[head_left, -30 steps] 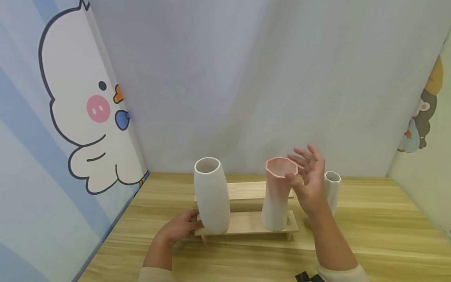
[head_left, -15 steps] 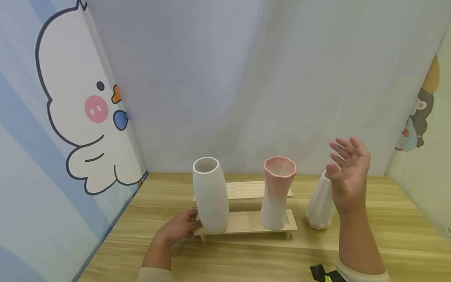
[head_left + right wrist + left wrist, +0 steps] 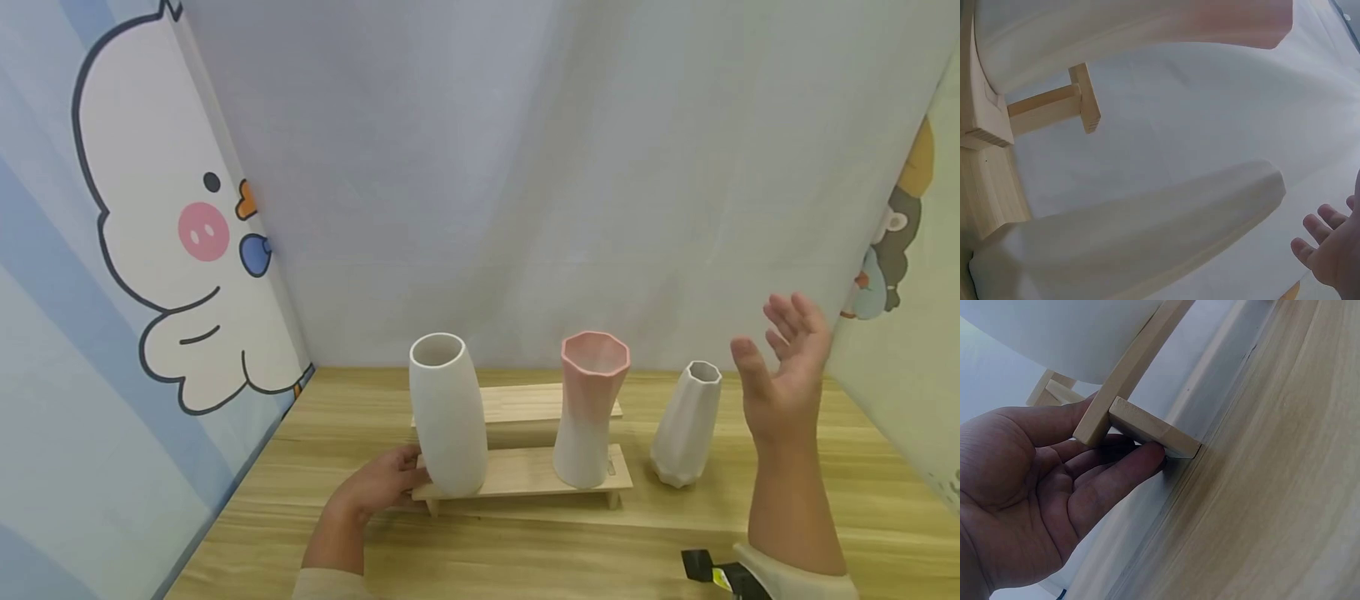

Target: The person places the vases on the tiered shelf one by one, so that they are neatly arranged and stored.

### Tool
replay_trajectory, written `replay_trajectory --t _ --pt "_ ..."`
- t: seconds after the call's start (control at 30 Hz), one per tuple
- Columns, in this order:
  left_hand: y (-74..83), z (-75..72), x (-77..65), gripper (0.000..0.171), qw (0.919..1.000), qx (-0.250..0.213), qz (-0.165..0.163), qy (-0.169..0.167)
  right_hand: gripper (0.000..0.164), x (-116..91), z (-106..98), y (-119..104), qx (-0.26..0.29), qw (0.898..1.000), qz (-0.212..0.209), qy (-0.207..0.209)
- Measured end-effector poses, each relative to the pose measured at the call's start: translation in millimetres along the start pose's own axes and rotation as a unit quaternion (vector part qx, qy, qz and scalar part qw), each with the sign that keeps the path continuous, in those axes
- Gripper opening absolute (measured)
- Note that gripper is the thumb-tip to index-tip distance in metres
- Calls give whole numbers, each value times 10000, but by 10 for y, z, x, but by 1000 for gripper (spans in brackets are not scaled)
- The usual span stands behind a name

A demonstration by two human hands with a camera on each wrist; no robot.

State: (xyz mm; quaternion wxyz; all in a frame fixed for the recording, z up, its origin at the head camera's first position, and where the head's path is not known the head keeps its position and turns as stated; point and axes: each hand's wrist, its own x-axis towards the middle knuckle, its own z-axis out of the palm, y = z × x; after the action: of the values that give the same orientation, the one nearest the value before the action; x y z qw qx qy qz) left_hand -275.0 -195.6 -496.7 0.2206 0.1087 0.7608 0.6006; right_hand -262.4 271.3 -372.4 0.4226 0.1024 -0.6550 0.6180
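My left hand grips the left end of a low two-step wooden stand. In the left wrist view the thumb lies on the top board and the fingers curl under it by the leg. A tall white vase stands upright on the front step's left end, close to that hand. On the right end stands a pink-to-white vase with an angular rim. My right hand is raised with fingers spread, holding nothing. Beside it a smaller faceted white vase stands on the table.
The wooden table ends at a pale curtain behind. A cartoon-printed panel stands at the left, another printed wall at the right. A black strap shows by the right sleeve.
My right hand has moved away from the pink vase's rim, rightward past the small white vase, which is now fully visible. My left hand keeps its hold on the stand.
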Motion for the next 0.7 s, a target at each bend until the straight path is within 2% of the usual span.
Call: replay_trajectory --t 0.13,0.3,0.7 --pt "5 0 0 70 10000 4 -16 0 72 3 -20 96 -118 9994 313 -126" --pt "-9 -7 -2 69 10000 -4 15 -64 72 -20 -18 247 -343 9954 683 -583" --pt "2 -5 -4 68 10000 -37 18 -85 79 -109 50 483 -639 9821 1179 -1323"
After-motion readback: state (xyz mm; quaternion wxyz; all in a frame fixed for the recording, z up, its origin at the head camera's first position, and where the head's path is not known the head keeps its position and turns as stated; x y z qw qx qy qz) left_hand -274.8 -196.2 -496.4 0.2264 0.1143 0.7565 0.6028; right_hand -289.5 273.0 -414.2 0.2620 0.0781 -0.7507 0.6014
